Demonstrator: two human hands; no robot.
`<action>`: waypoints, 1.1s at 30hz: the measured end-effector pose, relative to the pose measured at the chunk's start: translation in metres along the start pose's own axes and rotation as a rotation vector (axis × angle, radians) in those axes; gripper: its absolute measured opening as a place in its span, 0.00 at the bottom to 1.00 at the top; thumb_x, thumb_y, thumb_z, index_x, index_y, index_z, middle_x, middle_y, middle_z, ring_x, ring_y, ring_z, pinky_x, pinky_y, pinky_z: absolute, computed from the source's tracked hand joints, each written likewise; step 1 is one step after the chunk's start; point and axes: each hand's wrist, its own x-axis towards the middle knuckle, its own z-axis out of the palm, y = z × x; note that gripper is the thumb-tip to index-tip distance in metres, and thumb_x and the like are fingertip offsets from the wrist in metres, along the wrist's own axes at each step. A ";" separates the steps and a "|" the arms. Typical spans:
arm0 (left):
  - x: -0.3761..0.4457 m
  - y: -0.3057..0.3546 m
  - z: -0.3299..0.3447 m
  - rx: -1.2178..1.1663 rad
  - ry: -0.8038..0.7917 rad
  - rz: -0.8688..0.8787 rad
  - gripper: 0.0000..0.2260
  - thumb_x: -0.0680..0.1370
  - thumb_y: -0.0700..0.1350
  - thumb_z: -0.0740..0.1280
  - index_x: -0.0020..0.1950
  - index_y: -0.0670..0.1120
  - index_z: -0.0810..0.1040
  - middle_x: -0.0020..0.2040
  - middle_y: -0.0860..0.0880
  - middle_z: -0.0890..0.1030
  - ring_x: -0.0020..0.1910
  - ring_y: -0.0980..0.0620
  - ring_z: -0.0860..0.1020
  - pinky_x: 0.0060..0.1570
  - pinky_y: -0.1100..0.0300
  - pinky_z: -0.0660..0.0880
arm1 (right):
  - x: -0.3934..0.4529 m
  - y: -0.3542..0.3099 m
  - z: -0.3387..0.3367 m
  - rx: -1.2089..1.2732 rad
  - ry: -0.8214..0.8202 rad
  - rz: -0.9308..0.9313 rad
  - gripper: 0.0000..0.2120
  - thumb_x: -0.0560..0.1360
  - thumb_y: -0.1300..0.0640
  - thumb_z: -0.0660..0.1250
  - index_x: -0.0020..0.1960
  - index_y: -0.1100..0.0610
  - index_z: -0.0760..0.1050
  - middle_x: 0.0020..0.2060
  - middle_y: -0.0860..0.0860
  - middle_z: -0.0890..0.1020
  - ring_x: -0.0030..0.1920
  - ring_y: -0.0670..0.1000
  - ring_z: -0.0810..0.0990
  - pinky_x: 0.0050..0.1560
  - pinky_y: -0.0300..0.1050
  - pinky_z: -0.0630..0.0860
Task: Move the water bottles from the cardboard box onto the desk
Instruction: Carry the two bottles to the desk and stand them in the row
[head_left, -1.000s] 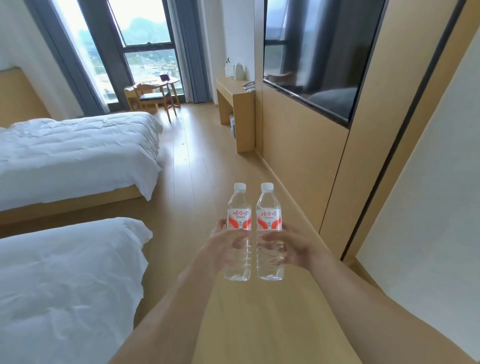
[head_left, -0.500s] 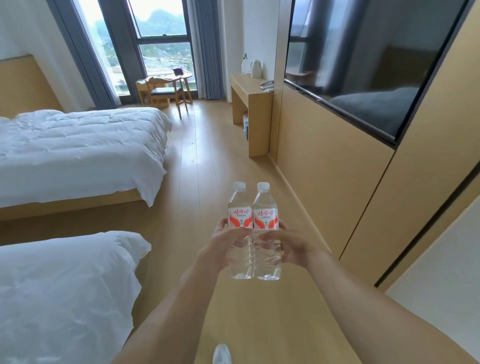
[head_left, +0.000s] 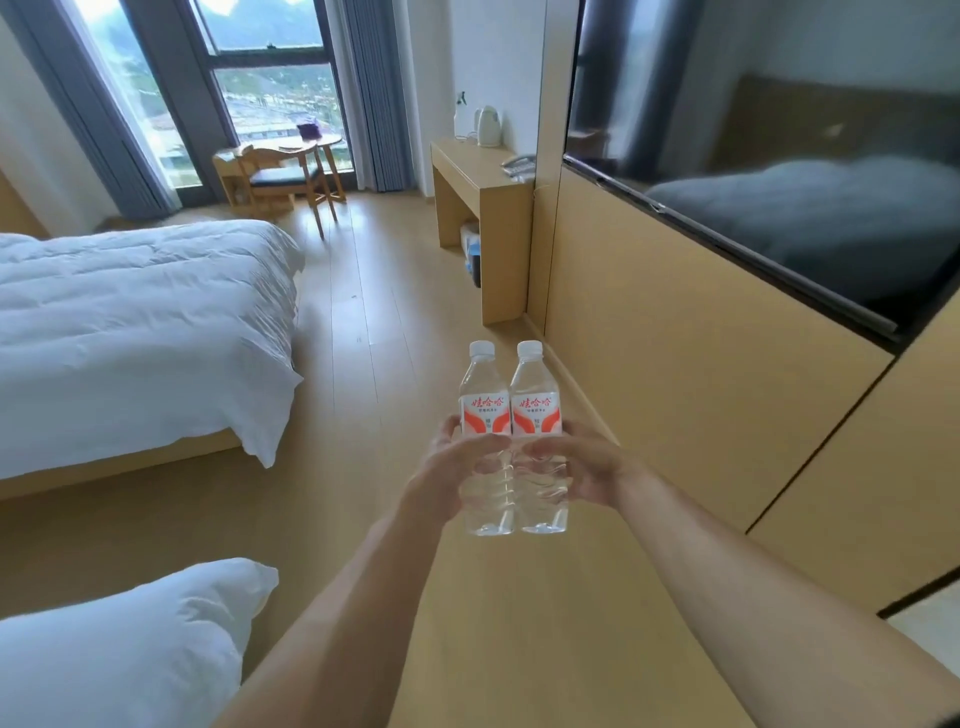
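Your left hand (head_left: 457, 470) fingers (head_left: 488, 441) wrap the left bottle (head_left: 484, 441) just below its label, your right hand (head_left: 587, 467) fingers (head_left: 540, 448) wrap the right bottle (head_left: 536, 441) the same way; both closed snug, bottles upright, touching side by side, in mid-air over the floor (head_left: 374, 322). Full, capped, thin plastic: likely moderately heavy, squashy and slick, so grip the ribbed midsection, not the cap. The tabletop (head_left: 467, 166) is well ahead by the wall; box not visible.

Desk (head_left: 470, 171) bears kettle (head_left: 488, 126); phone (head_left: 519, 164).
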 end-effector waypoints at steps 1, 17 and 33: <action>0.012 0.007 -0.005 -0.012 0.000 -0.007 0.24 0.71 0.33 0.76 0.62 0.48 0.74 0.54 0.42 0.85 0.45 0.40 0.86 0.39 0.45 0.83 | 0.014 -0.007 0.000 0.001 -0.001 -0.003 0.22 0.69 0.61 0.76 0.62 0.50 0.79 0.60 0.56 0.84 0.63 0.62 0.81 0.63 0.67 0.75; 0.228 0.143 -0.049 0.139 0.185 -0.007 0.30 0.71 0.38 0.78 0.69 0.54 0.72 0.59 0.45 0.82 0.56 0.43 0.81 0.55 0.39 0.77 | 0.281 -0.136 -0.017 -0.005 -0.141 0.001 0.37 0.57 0.58 0.81 0.64 0.47 0.75 0.54 0.52 0.86 0.57 0.58 0.83 0.60 0.62 0.77; 0.430 0.267 -0.095 0.115 0.252 0.096 0.34 0.72 0.38 0.77 0.73 0.55 0.68 0.63 0.44 0.80 0.59 0.41 0.80 0.60 0.31 0.73 | 0.519 -0.265 -0.029 -0.096 -0.245 -0.006 0.31 0.69 0.62 0.78 0.67 0.47 0.72 0.59 0.55 0.84 0.58 0.59 0.82 0.67 0.62 0.72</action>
